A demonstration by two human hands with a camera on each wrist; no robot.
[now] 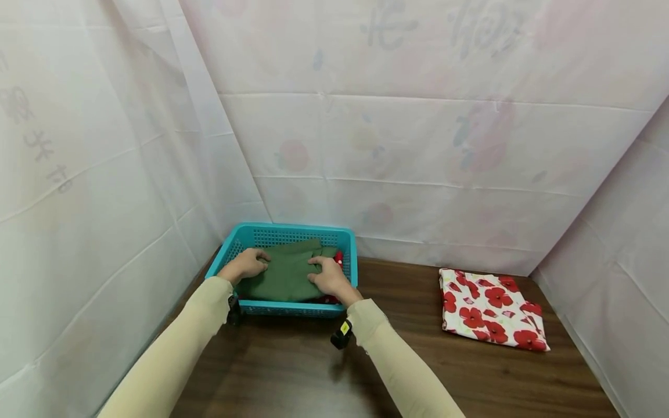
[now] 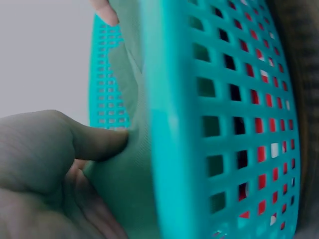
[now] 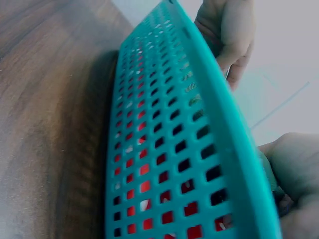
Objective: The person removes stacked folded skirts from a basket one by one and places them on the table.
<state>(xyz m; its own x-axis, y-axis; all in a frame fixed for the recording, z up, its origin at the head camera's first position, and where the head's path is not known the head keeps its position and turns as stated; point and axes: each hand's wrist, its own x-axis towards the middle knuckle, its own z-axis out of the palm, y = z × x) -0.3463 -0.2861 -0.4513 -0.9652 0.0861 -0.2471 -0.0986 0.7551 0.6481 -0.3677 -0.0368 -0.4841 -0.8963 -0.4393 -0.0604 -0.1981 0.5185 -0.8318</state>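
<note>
A folded green cloth (image 1: 284,273) lies within the blue plastic basket (image 1: 300,310), over red and white fabric (image 1: 338,258) that peeks out at the right. My left hand (image 1: 247,265) holds the cloth's left edge; in the left wrist view its thumb (image 2: 102,143) presses on the cloth while the other fingers go under it. At the cloth's right edge, my right hand (image 1: 330,276) grips with thumb and fingers. The right wrist view shows that hand (image 3: 294,174) partly hidden behind the basket's rim.
A folded white cloth with red flowers (image 1: 488,310) lies on the brown wooden table (image 1: 418,354) to the right. White printed sheets (image 1: 418,145) hang behind and at both sides. The basket stands close to the back left corner.
</note>
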